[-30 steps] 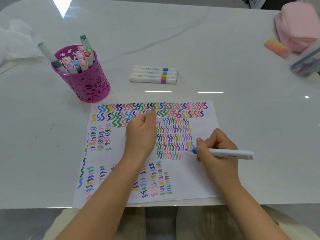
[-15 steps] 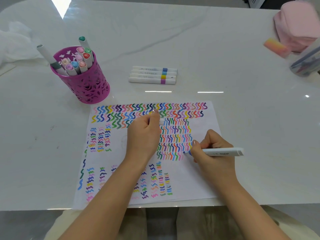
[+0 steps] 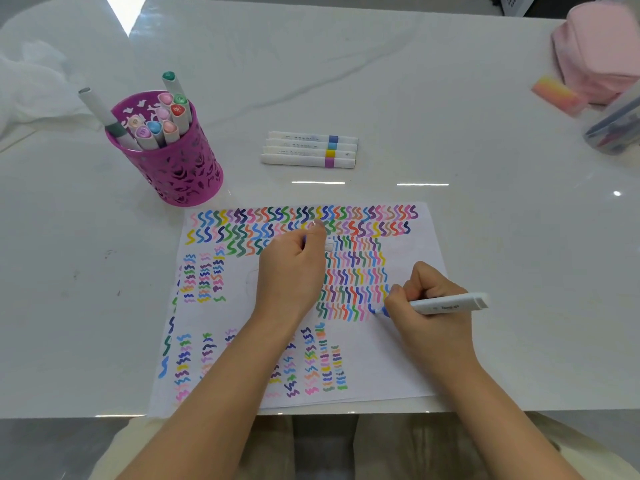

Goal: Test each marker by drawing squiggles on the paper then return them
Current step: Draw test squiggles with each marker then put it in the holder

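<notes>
A white sheet of paper (image 3: 398, 362) covered with coloured squiggles lies at the table's near edge. My right hand (image 3: 429, 317) grips a white marker (image 3: 450, 303) whose blue tip touches the paper at the end of a squiggle row. My left hand (image 3: 294, 271) rests on the middle of the paper, fingers curled round a small white marker cap (image 3: 329, 244). Four capped white markers (image 3: 310, 149) lie side by side beyond the paper. A purple cut-out pen cup (image 3: 176, 168) at the left holds several more markers.
A pink pouch (image 3: 599, 50) and a pink-orange eraser (image 3: 554, 95) sit at the far right, beside a clear container (image 3: 616, 126) at the frame's edge. White crumpled cloth (image 3: 27, 81) lies at the far left. The table's (image 3: 485, 237) near edge runs just below the paper.
My right hand has slid left and down, bringing the blue tip onto the paper at the end of the lower squiggle row. My left hand has stayed put.
</notes>
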